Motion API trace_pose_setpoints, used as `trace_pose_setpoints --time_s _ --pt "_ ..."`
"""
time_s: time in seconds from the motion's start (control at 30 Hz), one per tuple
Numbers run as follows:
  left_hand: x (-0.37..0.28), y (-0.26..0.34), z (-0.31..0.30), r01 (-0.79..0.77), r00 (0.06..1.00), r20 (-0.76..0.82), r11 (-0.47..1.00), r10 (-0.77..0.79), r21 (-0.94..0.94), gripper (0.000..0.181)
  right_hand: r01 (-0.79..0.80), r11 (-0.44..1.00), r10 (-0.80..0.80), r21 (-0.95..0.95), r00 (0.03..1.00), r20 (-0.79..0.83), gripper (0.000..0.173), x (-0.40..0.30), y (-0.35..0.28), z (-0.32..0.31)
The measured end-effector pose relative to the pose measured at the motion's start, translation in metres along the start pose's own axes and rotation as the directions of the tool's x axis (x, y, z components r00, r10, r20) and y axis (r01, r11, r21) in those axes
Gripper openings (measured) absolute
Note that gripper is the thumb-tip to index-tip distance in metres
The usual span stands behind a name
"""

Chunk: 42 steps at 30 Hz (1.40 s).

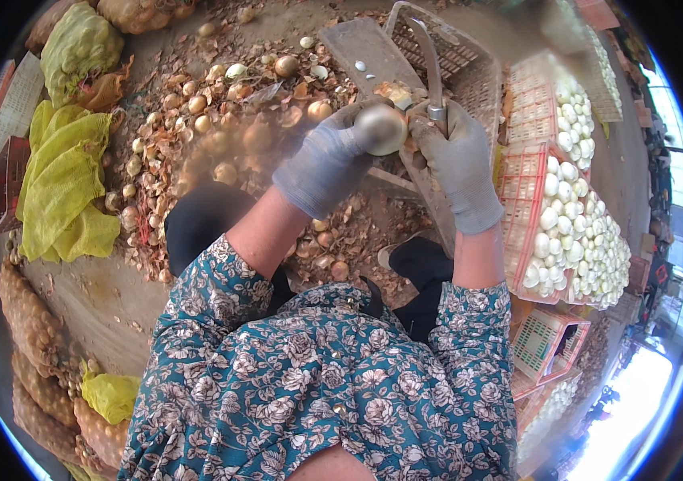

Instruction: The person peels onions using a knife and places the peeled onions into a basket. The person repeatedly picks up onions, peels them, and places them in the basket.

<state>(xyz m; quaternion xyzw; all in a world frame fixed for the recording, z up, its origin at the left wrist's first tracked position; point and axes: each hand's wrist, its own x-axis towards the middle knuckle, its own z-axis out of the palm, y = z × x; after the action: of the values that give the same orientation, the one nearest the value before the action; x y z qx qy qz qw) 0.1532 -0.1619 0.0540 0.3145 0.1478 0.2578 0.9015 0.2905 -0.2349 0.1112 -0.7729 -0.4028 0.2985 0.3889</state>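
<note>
Both my hands wear dirty grey work gloves and meet above a wooden board [371,51]. My left hand [335,150] grips a pale onion [381,130], partly blurred in view. Close beside it, my right hand [452,150] is closed around the handle of a knife with a curved blade [428,57], which points away from me. Brown peel shows between the hands, and a partly peeled onion [398,93] lies on the board just beyond my fingers. Small white onion scraps rest on the board. My right fingertips are near the onion; whether they touch it is unclear.
Unpeeled onions [197,105] and loose skins cover the floor ahead and left. A plastic crate [473,66] stands behind the board. Crates of peeled white onions [575,222] line the right. Yellow mesh sacks [65,180] and filled onion sacks [29,312] lie at the left.
</note>
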Motion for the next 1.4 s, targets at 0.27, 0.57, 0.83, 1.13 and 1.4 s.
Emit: trace_pose_setpoints --time_s 0.27,0.57,0.83,1.13,1.4 --pt "-0.002 0.010 0.005 -0.067 0.996 0.072 0.986 0.057 0.151 0.093 0.137 0.857 -0.240 -0.498 0.959 -0.150 0.014 0.044 0.037 -0.063" --pt "0.004 0.004 -0.004 -0.165 0.982 -0.036 0.938 0.184 0.305 0.079 0.258 0.928 -0.259 -0.268 0.965 0.032 0.021 -0.019 -0.006 -0.024" --pt "0.003 0.000 -0.002 -0.068 0.998 -0.037 0.961 0.060 -0.269 0.061 0.380 0.745 -0.475 -0.549 0.879 -0.035 0.018 -0.050 0.016 0.004" --pt "0.002 0.000 0.006 -0.018 1.000 -0.002 0.926 0.019 -0.377 0.053 0.129 0.905 -0.210 -0.405 0.965 -0.160 0.022 -0.014 0.052 -0.007" --pt "0.000 0.002 -0.001 -0.067 0.998 0.008 0.995 0.068 -0.068 0.058 0.314 0.902 -0.335 -0.296 0.942 -0.020 0.023 -0.012 -0.005 -0.002"
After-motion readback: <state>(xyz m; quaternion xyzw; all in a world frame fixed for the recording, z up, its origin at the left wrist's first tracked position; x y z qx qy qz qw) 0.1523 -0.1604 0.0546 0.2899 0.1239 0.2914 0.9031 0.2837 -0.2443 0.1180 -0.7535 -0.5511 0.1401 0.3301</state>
